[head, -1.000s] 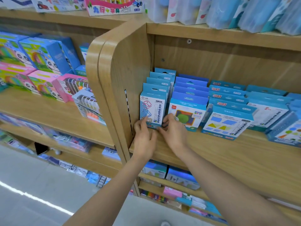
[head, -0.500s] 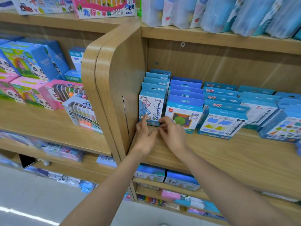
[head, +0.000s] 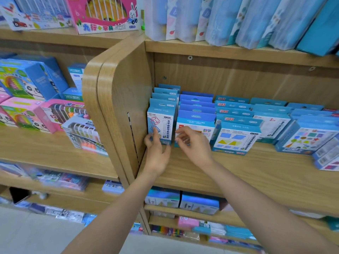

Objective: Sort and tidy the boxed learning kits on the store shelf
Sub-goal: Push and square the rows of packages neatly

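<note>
Head view, middle shelf (head: 238, 171), left end.

- Boxed kits stand in rows running front to back. The leftmost row sits just beside the wooden side panel (head: 126, 99). Its front box (head: 162, 123) is upright, white and blue, with a cube drawing on its face.
- Left hand (head: 156, 154): at the lower part of that front box. Index finger lies up the face, other fingers (head: 147, 142) are curled at the box's left edge, and the thumb is near the bottom. Cannot tell whether they clamp the box or only press it.
- Right hand (head: 194, 145): in front of the lower left corner of the second-row box (head: 198, 123). Fingers are apart, loosely bent and holding nothing. Contact with the box is unclear.
- Triangle-print box (head: 236, 136) leans back in the third row.
</note>
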`<state>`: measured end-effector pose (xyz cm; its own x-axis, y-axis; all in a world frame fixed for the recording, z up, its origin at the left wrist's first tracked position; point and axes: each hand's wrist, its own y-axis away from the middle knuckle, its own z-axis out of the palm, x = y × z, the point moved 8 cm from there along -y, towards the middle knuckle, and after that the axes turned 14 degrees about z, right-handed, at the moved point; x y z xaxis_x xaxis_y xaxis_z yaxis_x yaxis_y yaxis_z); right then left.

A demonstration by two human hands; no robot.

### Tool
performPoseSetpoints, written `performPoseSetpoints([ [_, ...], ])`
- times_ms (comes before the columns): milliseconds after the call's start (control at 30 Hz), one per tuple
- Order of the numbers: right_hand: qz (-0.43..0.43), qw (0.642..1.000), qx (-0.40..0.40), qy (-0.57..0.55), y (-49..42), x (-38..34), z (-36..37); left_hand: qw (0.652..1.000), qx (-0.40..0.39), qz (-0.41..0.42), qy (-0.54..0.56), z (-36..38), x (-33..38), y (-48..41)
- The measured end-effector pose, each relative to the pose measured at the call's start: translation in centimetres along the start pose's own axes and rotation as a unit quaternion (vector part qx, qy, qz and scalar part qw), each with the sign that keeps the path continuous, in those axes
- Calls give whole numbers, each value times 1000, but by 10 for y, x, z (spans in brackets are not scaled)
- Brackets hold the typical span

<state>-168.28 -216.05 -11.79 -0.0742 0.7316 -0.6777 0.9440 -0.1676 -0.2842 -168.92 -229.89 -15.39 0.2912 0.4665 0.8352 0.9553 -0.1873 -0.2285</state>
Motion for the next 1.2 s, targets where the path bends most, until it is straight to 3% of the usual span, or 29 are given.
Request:
performPoseSetpoints([
  [200,-32,996,38,-70,-16,-21,-28,963,115,183,-164,-17,49,-7],
  [400,-46,992,67,-99,-58,-34,-47,930,116,205,-282,-21,67,-40],
  [567,-24,995,86,-51,-100,-37,-50,917,109,185,-337,-17,70,-63],
  [800,86,994,-39,-47,-149,-20,-21,899,122,213,-364,-19,74,-80],
  [967,118,990,-31,-68,-159,-13,-20,895,121,215,-373,-19,73,-86],
  [1200,136,991,16,10,-162,-15,-21,891,121,224,-376,-16,70,-89],
])
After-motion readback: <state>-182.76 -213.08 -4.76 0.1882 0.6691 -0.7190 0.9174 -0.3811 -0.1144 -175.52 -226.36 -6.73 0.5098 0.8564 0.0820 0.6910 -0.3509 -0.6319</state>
